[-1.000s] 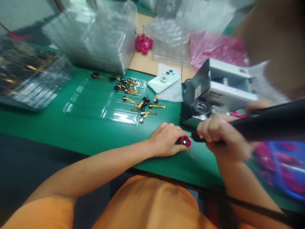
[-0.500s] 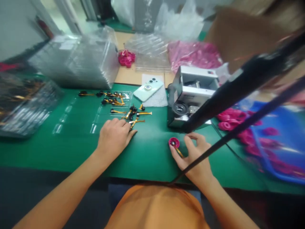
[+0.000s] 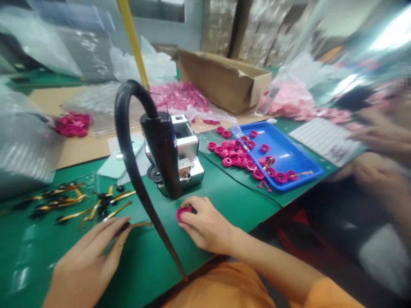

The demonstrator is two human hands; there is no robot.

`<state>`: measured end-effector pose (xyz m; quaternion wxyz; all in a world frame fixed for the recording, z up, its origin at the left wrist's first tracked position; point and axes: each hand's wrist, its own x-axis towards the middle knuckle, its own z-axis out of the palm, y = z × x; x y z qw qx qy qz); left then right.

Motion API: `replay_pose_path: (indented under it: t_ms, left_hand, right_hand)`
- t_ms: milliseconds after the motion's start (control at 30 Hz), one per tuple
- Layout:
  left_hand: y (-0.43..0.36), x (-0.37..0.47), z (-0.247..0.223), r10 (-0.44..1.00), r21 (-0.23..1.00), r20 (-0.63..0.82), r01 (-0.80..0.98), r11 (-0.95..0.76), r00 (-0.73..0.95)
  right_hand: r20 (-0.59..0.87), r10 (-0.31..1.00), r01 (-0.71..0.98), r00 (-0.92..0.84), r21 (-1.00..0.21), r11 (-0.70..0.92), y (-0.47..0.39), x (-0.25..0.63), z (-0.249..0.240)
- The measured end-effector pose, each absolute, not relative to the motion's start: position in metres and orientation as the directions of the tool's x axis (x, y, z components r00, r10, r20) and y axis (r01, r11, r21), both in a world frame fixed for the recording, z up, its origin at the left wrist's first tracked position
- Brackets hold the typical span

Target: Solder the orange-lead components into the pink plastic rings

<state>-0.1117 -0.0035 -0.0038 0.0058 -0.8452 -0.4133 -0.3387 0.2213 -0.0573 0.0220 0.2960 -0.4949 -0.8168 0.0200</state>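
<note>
My left hand [image 3: 93, 259] is closed, pinching a small black part with an orange flat cable [image 3: 141, 224] between thumb and fingertips. Just beyond it lies a loose pile of similar black parts with orange flat cables [image 3: 104, 205]. Low over the green mat, my right hand [image 3: 207, 224] grips a round pink plastic cup [image 3: 183, 213] by its rim; the fingers partly cover it. A black machine with a silver top [image 3: 189, 171] stands behind my right hand. In front of that machine hangs a thick black tube [image 3: 163, 158], its strap running down between my hands.
A blue tray [image 3: 289, 156] holds several pink cups, with a heap of pink cups [image 3: 236, 154] along its left side. A pale green phone [image 3: 112, 167] lies left of the machine. A cardboard box [image 3: 221, 81] stands behind. Another person's hands [image 3: 369, 132] are at far right.
The view has swung right, bringing the blue tray and the other person into sight. My left hand has come away from the pile with a black part. My right hand still holds the pink cup.
</note>
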Motion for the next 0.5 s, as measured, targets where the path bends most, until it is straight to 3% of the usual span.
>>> replay_pose_path:
  t_ms: [67, 267, 367, 433, 500]
  left_hand:
    - [-0.005, -0.102, -0.004, 0.647, 0.218, 0.587, 0.675, -0.705, 0.487]
    - [-0.008, -0.068, 0.011, 0.595, 0.179, 0.583, 0.627, -0.758, 0.553]
    - [-0.007, -0.060, 0.014, 0.601, 0.198, 0.579, 0.619, -0.760, 0.552]
    - [-0.006, -0.059, 0.012, 0.613, 0.213, 0.576, 0.624, -0.751, 0.541]
    - [-0.006, -0.061, 0.008, 0.635, 0.236, 0.562, 0.633, -0.738, 0.531]
  right_hand:
    - [0.514, 0.822, 0.815, -0.244, -0.351, 0.461, -0.058, 0.270, 0.037]
    - [0.663, 0.736, 0.962, 0.139, -0.268, 0.060, -0.052, 0.440, 0.051]
    - [0.659, 0.743, 0.993, 0.120, -0.090, -0.080, -0.065, 0.456, 0.034]
    - [0.617, 0.786, 0.998, 0.048, 0.010, -0.069, -0.076, 0.446, 0.021]
    - [0.581, 0.814, 0.999, -0.002, 0.032, -0.020, -0.085, 0.434, 0.010]
